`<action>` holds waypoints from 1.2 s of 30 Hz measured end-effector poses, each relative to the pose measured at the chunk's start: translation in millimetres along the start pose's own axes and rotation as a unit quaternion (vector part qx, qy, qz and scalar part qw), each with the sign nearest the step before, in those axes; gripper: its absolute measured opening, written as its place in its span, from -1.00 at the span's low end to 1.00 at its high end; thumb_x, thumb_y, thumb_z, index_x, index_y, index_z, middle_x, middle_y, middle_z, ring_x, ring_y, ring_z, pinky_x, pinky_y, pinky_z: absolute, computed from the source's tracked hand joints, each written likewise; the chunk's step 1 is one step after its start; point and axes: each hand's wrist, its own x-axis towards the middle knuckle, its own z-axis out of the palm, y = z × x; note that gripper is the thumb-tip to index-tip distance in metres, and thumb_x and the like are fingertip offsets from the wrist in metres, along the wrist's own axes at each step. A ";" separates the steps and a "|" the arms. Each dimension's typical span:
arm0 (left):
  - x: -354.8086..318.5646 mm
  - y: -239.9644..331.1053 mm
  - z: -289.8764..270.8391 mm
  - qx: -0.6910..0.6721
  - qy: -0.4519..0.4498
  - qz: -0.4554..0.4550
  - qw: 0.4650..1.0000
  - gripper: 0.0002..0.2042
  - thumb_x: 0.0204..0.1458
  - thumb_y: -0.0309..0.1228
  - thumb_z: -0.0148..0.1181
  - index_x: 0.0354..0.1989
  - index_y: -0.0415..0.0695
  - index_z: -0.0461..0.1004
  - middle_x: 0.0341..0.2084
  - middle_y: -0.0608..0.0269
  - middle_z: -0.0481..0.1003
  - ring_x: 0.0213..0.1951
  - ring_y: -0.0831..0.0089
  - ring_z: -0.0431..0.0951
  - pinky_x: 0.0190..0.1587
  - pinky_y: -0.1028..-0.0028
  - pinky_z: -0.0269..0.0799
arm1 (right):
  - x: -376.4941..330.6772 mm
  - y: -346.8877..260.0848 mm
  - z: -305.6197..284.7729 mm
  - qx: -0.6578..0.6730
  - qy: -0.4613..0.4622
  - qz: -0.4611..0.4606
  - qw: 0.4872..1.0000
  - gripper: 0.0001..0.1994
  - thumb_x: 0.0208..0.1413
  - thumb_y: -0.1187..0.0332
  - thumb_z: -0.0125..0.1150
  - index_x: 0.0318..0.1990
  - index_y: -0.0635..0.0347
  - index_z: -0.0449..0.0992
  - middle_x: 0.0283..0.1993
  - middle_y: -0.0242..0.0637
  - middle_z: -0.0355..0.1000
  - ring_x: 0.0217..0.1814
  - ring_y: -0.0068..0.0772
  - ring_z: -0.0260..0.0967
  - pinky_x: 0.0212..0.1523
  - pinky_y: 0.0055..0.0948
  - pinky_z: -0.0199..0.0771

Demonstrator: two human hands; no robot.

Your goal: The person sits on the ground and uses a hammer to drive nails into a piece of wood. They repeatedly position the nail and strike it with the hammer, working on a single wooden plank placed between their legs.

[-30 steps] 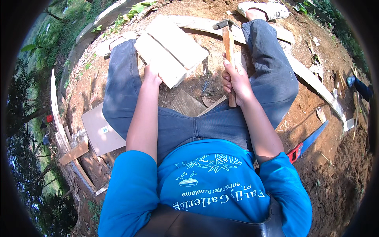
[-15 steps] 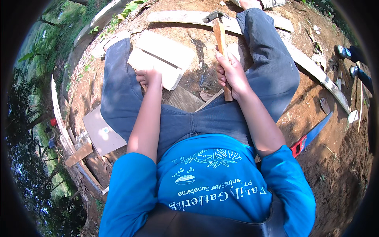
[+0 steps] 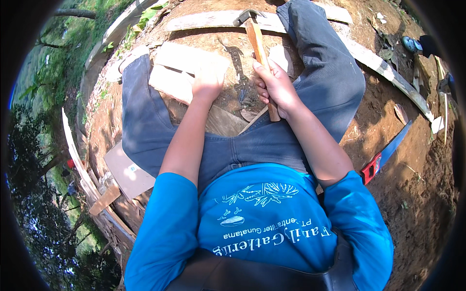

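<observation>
My right hand is closed around the wooden handle of a claw hammer, whose dark metal head points away from me. Between my legs lie pale wooden boards, set side by side with a dark gap between them. My left hand rests at the right part of these boards. Strong sunlight washes out its fingers, so their grip cannot be made out. Just below that hand, a darker plank lies on the ground close to my lap.
A long pale plank crosses the ground beyond the hammer, and another plank runs along my right. A handsaw with a red handle lies at my right side. By my left leg are a flat panel and wood strips. Another person's foot shows at far right.
My left hand has shifted right across the boards, from their near edge to their right part. The hammer in my right hand has moved slightly left in the view.
</observation>
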 end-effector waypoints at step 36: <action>-22.9 7.1 -26.1 -0.108 -0.037 -0.399 0.910 -0.05 -0.28 0.18 0.42 0.22 -0.23 0.27 0.15 -0.04 0.29 0.23 -0.02 0.27 0.20 -0.13 0.18 | 21.0 11.3 -1.3 -0.214 0.050 -0.025 0.975 -0.71 0.28 0.24 0.17 0.06 0.14 0.38 -0.46 -0.47 0.30 -0.62 -0.68 0.16 -0.60 -0.59 0.27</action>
